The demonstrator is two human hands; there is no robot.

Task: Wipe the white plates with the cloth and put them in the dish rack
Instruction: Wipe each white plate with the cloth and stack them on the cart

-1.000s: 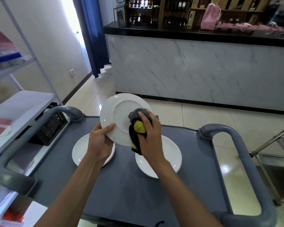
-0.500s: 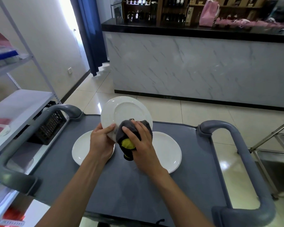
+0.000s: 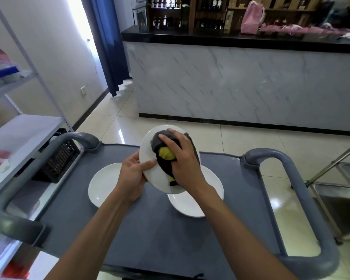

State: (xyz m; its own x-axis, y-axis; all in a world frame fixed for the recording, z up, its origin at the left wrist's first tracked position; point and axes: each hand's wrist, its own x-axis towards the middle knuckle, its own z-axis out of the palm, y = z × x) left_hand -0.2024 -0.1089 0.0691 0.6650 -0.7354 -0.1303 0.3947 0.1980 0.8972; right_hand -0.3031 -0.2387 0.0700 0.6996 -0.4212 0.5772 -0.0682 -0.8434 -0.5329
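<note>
My left hand [image 3: 132,174] grips the left rim of a white plate [image 3: 148,156], holding it tilted above the grey cart top [image 3: 150,235]. My right hand [image 3: 182,160] holds a dark grey and yellow cloth [image 3: 165,154] bunched against the plate's face. Two more white plates lie flat on the cart: one at the left [image 3: 104,186], one at the right [image 3: 192,205], partly hidden under my right forearm. The black dish rack [image 3: 58,158] sits on the shelf at the left, behind the cart handle.
Grey cart handles rise at the left [image 3: 28,172] and right [image 3: 291,178]. A white metal shelf unit [image 3: 18,134] stands at the left. A marble-fronted counter [image 3: 240,85] fills the back. A steel frame [image 3: 335,178] is at the right edge.
My right hand has swept the cloth from the plate's lower left edge up across its face. The plate has tilted more to the right.
</note>
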